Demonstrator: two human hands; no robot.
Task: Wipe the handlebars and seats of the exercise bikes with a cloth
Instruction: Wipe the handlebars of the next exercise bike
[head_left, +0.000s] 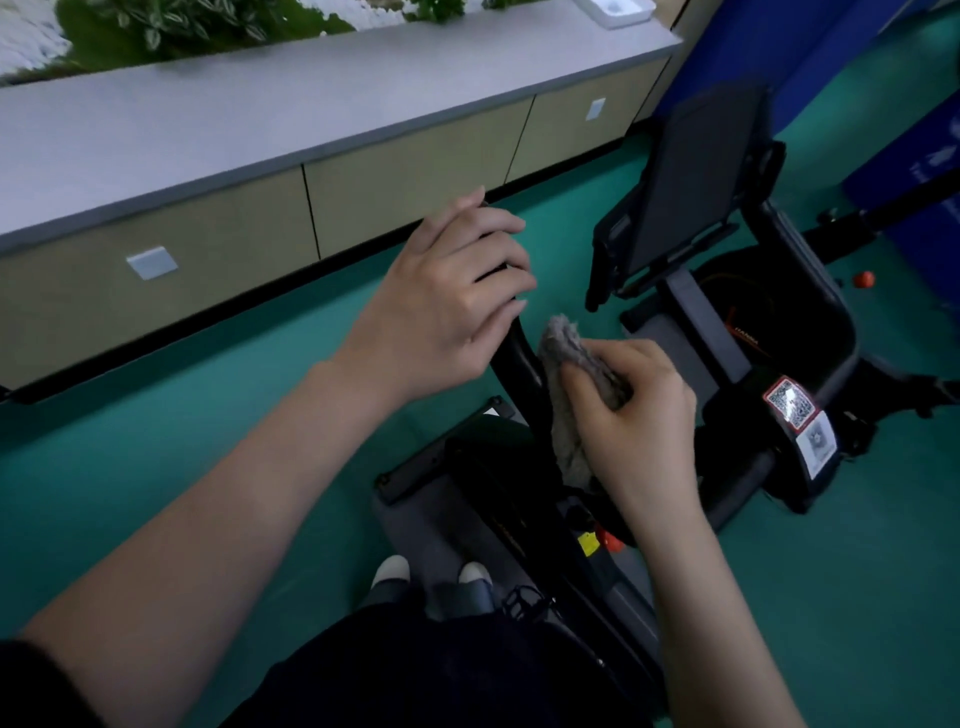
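Observation:
A black exercise bike (748, 395) stands on the green floor below me. Its left handlebar (511, 348) runs up from the frame. My left hand (441, 301) lies over the handlebar's upper end, fingers curled round the black grip. Just below it my right hand (634, 415) grips a grey fluffy cloth (563, 395) and presses it against the handlebar bar. The bike's tablet screen (691, 171) stands tilted at the upper right. The seat is not in view.
A long counter (260, 119) with beige drawers (405, 192) runs along the left, plants on top. Blue panels (904, 171) stand at the far right. My white shoes (392, 569) stand by the bike's base. A QR sticker (789, 402) marks the frame.

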